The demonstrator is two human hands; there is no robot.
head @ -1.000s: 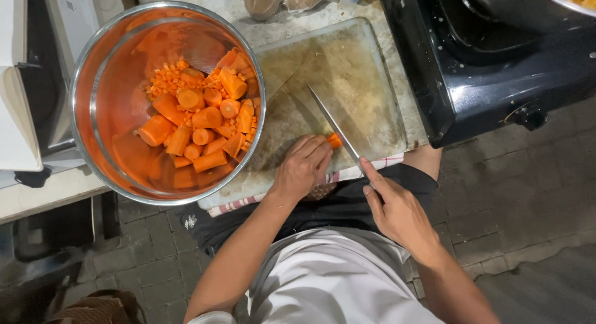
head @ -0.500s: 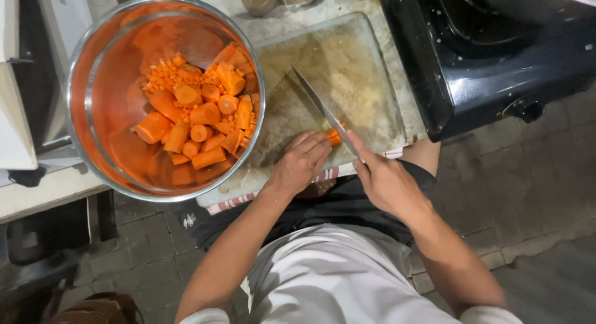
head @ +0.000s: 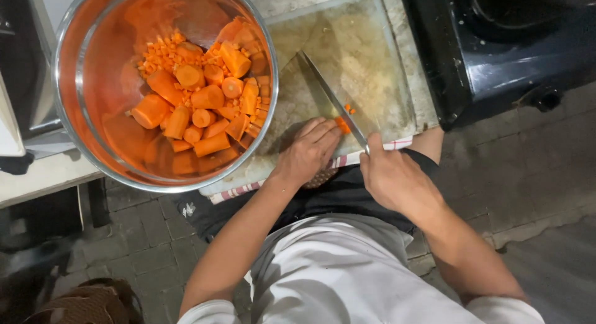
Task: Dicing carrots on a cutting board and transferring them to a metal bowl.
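Left hand (head: 308,151) curls over a carrot piece (head: 342,124) near the worktop's front edge; right hand (head: 393,175) grips the knife (head: 332,99). A slipping blade risks nicking fingertips.

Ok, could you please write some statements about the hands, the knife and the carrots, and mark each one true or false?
1. The right hand holds the knife. True.
2. The left hand rests inside the bowl. False: it presses a carrot piece on the board.
3. The bowl holds cut carrots. True.
4. The knife lies flat on the stove. False: its blade is over the board, at the carrot piece.
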